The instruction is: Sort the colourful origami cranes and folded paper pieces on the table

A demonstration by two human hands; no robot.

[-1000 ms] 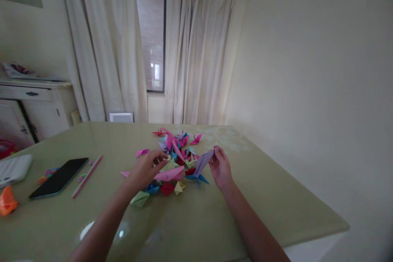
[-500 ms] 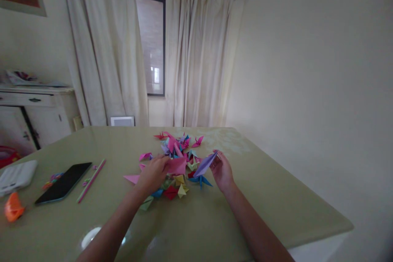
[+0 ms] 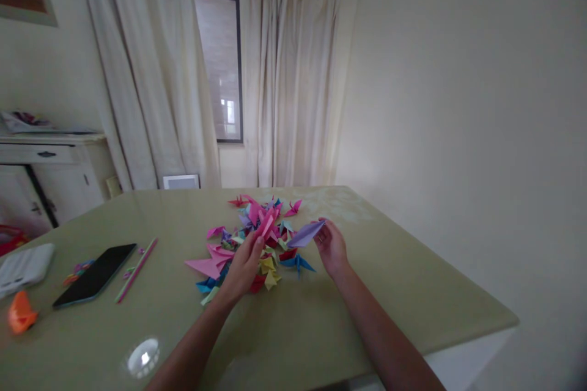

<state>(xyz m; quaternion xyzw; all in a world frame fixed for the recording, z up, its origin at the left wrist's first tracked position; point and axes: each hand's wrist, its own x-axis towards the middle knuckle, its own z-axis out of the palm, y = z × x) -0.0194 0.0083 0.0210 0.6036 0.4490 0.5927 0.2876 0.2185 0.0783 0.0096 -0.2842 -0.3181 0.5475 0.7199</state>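
A heap of folded paper cranes (image 3: 212, 266) in pink, blue, yellow, green and red lies on the table. Over its middle, my left hand (image 3: 245, 263) pinches a pink paper crane (image 3: 266, 226) between thumb and fingers. My right hand (image 3: 331, 247), at the heap's right side, grips one end of a purple paper crane (image 3: 305, 234), whose pointed body stretches left. Below the purple one rests a blue paper crane (image 3: 298, 263). A separate pink crane (image 3: 293, 208) sits at the far right of the heap. My left hand hides part of the pile.
On the left of the glossy table (image 3: 413, 293) lie a black phone (image 3: 96, 275), a pink-and-green stick (image 3: 137, 269), an orange object (image 3: 21, 313) and a white device (image 3: 26, 266). A clear round object (image 3: 143, 357) is near the front. A wall stands to the right.
My left hand has moved right and turned, so the pink crane now points upward. My right hand has tilted the purple crane flatter. The view has shifted slightly.
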